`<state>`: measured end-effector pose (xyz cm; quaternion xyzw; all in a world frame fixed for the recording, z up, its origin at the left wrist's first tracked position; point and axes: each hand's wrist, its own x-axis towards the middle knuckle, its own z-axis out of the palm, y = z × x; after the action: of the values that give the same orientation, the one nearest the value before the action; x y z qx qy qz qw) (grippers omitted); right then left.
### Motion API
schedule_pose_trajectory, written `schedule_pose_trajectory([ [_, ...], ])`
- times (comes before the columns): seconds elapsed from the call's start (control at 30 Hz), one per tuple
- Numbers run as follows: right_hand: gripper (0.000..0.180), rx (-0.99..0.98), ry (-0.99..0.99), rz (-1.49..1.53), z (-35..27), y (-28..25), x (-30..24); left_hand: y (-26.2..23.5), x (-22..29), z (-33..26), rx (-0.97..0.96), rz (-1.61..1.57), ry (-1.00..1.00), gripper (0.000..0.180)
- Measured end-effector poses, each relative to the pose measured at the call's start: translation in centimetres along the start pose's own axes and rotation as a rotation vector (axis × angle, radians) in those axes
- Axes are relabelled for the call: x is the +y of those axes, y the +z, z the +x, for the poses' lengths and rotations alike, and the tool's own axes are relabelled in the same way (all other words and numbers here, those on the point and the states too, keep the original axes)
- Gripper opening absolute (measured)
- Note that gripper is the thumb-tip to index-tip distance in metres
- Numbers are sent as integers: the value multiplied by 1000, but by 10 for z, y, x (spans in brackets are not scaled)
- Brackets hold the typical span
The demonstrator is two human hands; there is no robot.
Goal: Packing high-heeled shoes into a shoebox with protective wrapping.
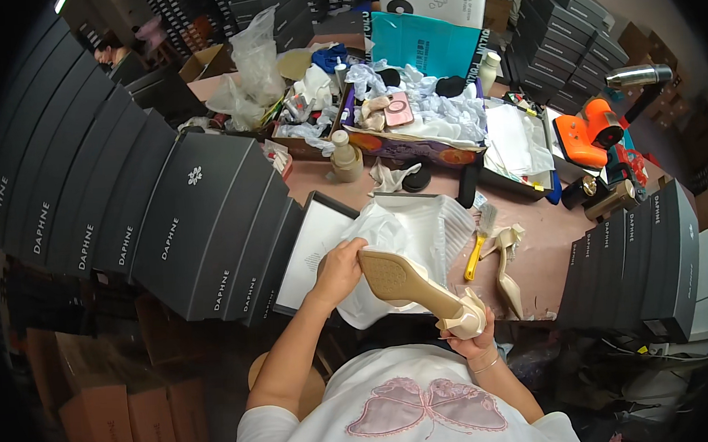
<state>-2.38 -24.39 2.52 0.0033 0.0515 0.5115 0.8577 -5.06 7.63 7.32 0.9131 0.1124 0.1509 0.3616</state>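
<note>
the left hand (339,270) is closing its fingers on the heel end of a beige shoe (423,291), sole up over white wrapping paper (415,233); the right hand (471,342) is pinching its bowed toe; likely light and stiff-soled, best taken at both ends

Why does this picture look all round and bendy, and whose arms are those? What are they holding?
The camera sits on a person's head and looks down, so its wide lens bends straight edges. The arms are that person's own. The left hand and right hand hold a beige high-heeled shoe, sole up. Its partner shoe lies on the pink table beside a yellow-handled brush. White tissue paper fills an open shoebox in front. Dark shoeboxes stand stacked at the left, and an orange tool sits at the right.
</note>
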Motion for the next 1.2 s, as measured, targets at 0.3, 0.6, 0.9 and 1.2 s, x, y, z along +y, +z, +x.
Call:
schedule_pose_trajectory([
  [0.3, 80, 37, -24, -274, -20, 22, -21, 9, 22, 23, 122, -439, -295, 21],
  [0.6, 51, 474, -217, -638, 12, 102, 11, 2, 69, 2, 247, -406, -47, 17],
  [0.9, 38, 339, -366, -1103, 80, 71, 31, 11, 122, -22, 147, -252, 506, 32],
  [1.2, 55, 262, -393, -1658, 87, 55, 19, 17, 131, -36, 248, -502, 305, 16],
])
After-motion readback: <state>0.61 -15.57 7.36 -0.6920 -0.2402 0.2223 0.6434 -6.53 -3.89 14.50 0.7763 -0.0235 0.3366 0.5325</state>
